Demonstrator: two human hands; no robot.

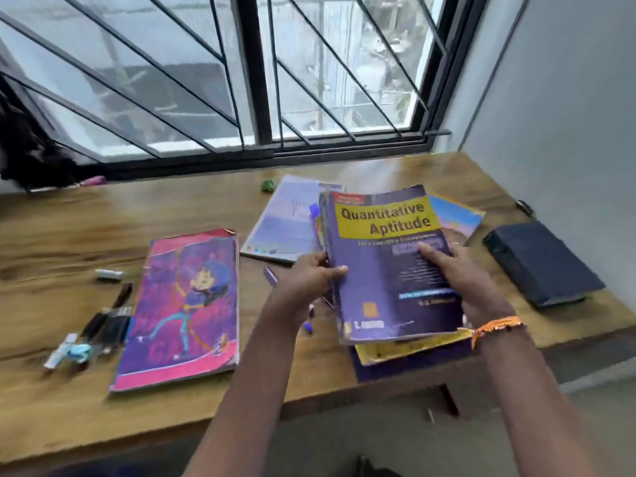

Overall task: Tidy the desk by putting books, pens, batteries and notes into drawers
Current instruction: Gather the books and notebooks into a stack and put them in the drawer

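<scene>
Both hands hold a thick purple book titled "Quantitative Aptitude" (385,270), tilted above the wooden desk (69,228). My left hand (309,277) grips its left edge, and my right hand (457,270) grips its right side with the thumb on the cover. Under it lies a yellow book (406,349) on a dark purple one (395,371). A pink and purple cartoon-cover book (182,308) lies to the left. Pens and markers (103,325) lie at the far left. A pale blue book (289,218) and a colourful book (454,215) lie behind.
A dark blue notebook (540,263) lies at the desk's right edge beside the grey wall. A small white cylinder (109,274), a green lump (268,185) and loose purple pens (272,275) sit on the desk. A barred window (254,74) runs along the back.
</scene>
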